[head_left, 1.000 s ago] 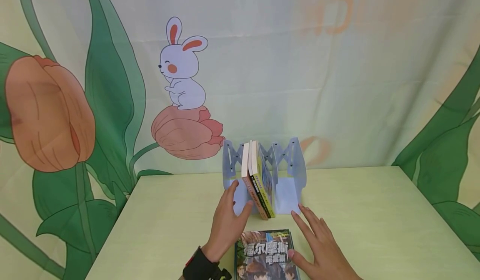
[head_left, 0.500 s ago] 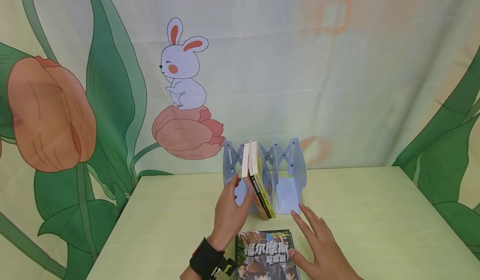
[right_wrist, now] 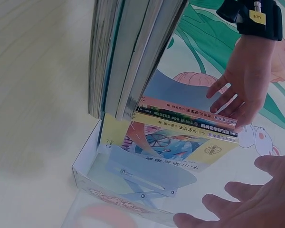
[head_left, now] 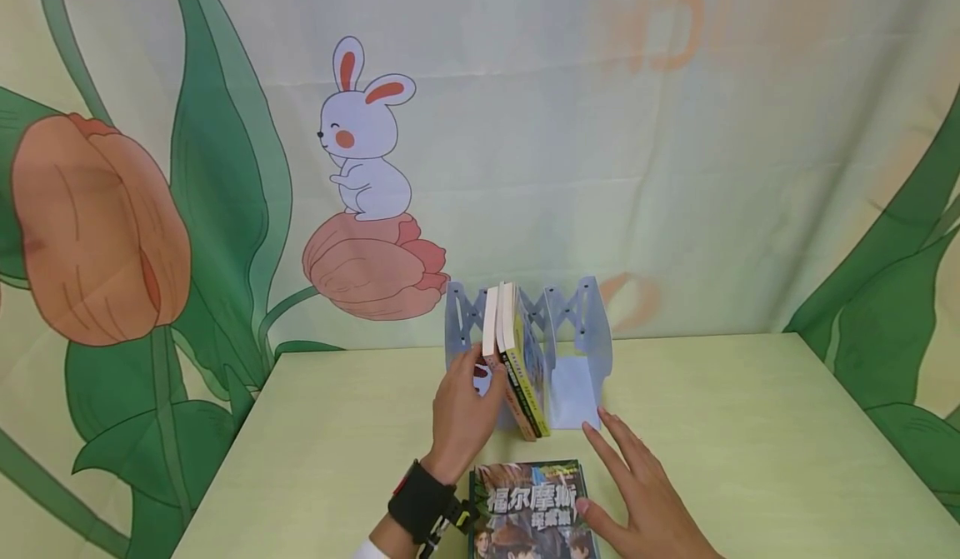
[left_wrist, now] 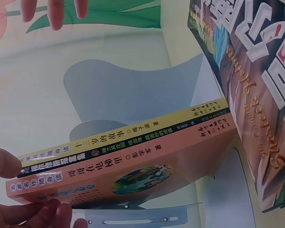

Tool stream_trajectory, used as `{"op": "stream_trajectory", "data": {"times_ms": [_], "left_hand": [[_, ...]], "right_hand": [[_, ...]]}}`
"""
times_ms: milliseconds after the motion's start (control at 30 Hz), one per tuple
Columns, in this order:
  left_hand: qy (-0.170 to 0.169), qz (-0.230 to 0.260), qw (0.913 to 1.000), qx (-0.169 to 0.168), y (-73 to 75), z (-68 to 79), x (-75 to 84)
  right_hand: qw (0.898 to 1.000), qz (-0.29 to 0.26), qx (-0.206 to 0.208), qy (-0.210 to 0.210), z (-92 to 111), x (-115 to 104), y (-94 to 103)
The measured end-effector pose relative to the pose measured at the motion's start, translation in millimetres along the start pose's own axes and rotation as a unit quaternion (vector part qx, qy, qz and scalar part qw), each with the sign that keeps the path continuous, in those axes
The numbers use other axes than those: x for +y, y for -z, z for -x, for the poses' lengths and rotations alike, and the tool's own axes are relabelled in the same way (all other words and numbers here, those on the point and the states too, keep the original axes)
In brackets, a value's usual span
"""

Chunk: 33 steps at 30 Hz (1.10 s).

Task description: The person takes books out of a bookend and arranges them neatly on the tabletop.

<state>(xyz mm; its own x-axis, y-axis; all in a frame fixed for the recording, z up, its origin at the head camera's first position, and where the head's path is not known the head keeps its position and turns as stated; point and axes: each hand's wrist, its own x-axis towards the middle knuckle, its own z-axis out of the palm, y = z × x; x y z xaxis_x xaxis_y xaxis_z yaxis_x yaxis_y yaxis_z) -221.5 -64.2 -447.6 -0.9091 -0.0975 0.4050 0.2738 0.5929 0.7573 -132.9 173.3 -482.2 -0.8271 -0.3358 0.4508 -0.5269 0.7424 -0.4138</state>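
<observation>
Three thin books lean to one side in a pale blue book rack (head_left: 573, 384): a pink book (left_wrist: 142, 175), a black-spined book (left_wrist: 133, 144) and a yellow book (right_wrist: 185, 148). My left hand (head_left: 465, 413) grips the pink book near its upper spine corner, fingers against its cover and thumb across the spines. Whether the thumb also bears on the other two books I cannot tell. Spread and relaxed, my right hand (head_left: 648, 496) hovers by the right edge of a stack of books (right_wrist: 128, 57), whose top is a dark illustrated book (head_left: 532, 509). Its thumb overlaps that cover's edge; contact is unclear.
The rack stands near the back of a pale green table (head_left: 337, 442), with its right section holding no book. Behind it hangs a printed curtain (head_left: 525, 126) with a rabbit and tulips. The book stack lies in front of the rack.
My left hand has moved forward and slightly right, from beside the rack onto the pink book's upper part, and its thumb has closed in. The right hand and books stay put.
</observation>
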Motion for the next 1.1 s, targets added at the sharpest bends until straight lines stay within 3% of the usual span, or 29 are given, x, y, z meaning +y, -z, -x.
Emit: {"op": "stream_trajectory", "data": {"times_ms": [367,633,1100], "left_hand": [[-0.019,-0.047,0.9985,0.02,-6.4,-7.2,-1.9],[-0.06,-0.115,0.9902,0.05,-10.2,-10.5,-4.0],[-0.067,-0.129,0.9873,0.064,-13.9,-11.5,-3.8]], "right_hand": [[1.0,-0.004,0.003,0.015,0,4,-2.4],[1.0,-0.004,-0.005,0.0,1,3,-2.9],[1.0,-0.01,-0.019,0.002,-1,1,-2.3]]}}
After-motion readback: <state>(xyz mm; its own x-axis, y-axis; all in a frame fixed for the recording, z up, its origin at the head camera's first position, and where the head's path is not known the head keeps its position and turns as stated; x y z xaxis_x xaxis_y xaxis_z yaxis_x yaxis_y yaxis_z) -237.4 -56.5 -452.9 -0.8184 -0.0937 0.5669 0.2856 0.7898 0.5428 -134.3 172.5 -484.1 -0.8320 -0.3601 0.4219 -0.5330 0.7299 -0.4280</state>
